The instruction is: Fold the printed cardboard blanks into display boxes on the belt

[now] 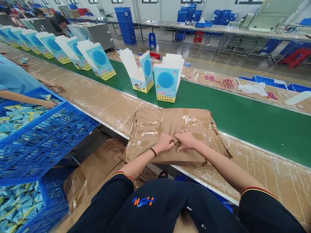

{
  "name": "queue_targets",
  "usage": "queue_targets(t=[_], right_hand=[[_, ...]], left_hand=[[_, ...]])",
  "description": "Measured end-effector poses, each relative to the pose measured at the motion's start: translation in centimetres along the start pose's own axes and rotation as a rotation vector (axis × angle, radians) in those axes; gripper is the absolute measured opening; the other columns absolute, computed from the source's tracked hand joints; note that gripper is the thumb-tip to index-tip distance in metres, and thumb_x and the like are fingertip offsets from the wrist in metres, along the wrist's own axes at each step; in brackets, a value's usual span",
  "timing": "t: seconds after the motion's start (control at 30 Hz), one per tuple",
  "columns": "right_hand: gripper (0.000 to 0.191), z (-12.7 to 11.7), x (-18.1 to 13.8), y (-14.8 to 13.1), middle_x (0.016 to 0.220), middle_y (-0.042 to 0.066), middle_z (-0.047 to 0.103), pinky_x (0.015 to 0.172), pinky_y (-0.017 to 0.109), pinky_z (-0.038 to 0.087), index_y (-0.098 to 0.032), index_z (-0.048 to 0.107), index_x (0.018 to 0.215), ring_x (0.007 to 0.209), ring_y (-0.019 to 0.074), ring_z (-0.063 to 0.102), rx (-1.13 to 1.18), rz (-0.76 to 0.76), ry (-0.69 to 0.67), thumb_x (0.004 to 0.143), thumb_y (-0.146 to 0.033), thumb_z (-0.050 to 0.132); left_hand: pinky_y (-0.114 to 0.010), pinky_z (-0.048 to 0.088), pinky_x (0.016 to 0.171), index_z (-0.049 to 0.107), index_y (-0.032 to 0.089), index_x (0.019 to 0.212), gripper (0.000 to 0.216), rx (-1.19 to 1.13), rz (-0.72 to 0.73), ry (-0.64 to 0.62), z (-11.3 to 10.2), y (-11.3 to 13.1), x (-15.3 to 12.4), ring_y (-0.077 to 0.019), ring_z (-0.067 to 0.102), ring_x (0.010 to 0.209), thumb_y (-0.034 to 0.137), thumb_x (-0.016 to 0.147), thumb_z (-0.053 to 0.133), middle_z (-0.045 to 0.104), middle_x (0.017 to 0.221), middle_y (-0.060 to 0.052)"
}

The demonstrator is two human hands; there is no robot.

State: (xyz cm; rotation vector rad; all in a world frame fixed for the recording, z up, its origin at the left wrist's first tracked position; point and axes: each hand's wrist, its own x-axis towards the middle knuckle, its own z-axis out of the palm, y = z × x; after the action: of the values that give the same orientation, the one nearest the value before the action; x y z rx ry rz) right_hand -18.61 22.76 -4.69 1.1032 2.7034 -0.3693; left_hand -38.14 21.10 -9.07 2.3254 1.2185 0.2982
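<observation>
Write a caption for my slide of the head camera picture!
Left hand and right hand rest on a taped brown paper parcel at a green conveyor belt with blue cardboard boxes.

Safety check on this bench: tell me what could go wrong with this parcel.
The taped brown parcel overhangs the metal bench edge, so it might tip off if the left hand or right hand pulls it toward the person. It also seems to reach the green conveyor belt, which could drag it if running. A hard shove could knock over the upright display box.
</observation>
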Motion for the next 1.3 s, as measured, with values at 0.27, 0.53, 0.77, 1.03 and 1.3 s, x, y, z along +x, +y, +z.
queue_targets(t=[0.27, 0.53, 0.77, 1.03, 1.3], right_hand=[[0.019, -0.2, -2.0, -1.3, 0.09, 0.007, 0.069, 0.088, 0.037, 0.033, -0.019, 0.068, 0.079, 0.096, 0.0259, 0.055, 0.065, -0.103, 0.034, 0.096, -0.025, 0.073], [0.027, 4.0, -6.1, -4.2, 0.078, 0.005, 0.064, 0.077, 0.032, 0.036, -0.018, 0.061, 0.079, 0.075, 0.0211, 0.055, 0.237, -0.136, 0.347, 0.105, -0.021, 0.054], [0.022, -1.0, -1.0, -3.3, 0.092, 0.008, 0.066, 0.073, 0.03, 0.041, -0.019, 0.062, 0.096, 0.085, 0.0241, 0.063, 0.136, 0.355, 0.211, 0.109, -0.035, 0.057], [0.027, -4.2, 4.5, 0.7, 0.111, 0.025, 0.065, 0.081, 0.037, 0.043, -0.007, 0.064, 0.117, 0.098, 0.0338, 0.064, -0.055, 0.479, 0.185, 0.103, -0.011, 0.041], [0.026, -6.7, 5.4, 5.8, 0.093, 0.013, 0.073, 0.068, 0.031, 0.039, -0.019, 0.078, 0.098, 0.088, 0.03, 0.066, -0.084, 0.325, 0.023, 0.102, -0.035, 0.058]], left_hand=[[-0.027, 0.035, 0.073, 0.042, 0.017, 0.057, 0.046, -0.112, 0.012, 0.021, -0.5, 0.4, -0.8, -0.0108, 0.041, 0.058, 0.035, 0.098, 0.051, 0.046, 0.055, 0.003], [-0.026, 0.039, 0.07, 0.058, 0.017, 0.078, 0.026, 0.058, -0.179, 0.167, -1.2, 0.5, -2.1, -0.0161, 0.053, 0.072, 0.033, 0.098, 0.055, 0.056, 0.074, -0.002], [-0.04, 0.043, 0.093, 0.064, 0.015, 0.096, 0.009, 0.245, -0.164, 0.089, -3.5, -0.7, 3.1, -0.0288, 0.062, 0.102, 0.015, 0.092, 0.056, 0.066, 0.1, -0.017], [-0.032, 0.046, 0.081, 0.069, 0.014, 0.09, 0.018, 0.231, -0.12, -0.009, -9.0, -4.1, 7.0, -0.0259, 0.068, 0.09, 0.012, 0.091, 0.051, 0.072, 0.088, -0.014], [-0.026, 0.048, 0.076, 0.074, 0.017, 0.083, 0.018, -0.036, -0.102, 0.031, -8.7, -5.4, 8.6, -0.0198, 0.065, 0.082, 0.012, 0.084, 0.056, 0.073, 0.084, -0.005]])
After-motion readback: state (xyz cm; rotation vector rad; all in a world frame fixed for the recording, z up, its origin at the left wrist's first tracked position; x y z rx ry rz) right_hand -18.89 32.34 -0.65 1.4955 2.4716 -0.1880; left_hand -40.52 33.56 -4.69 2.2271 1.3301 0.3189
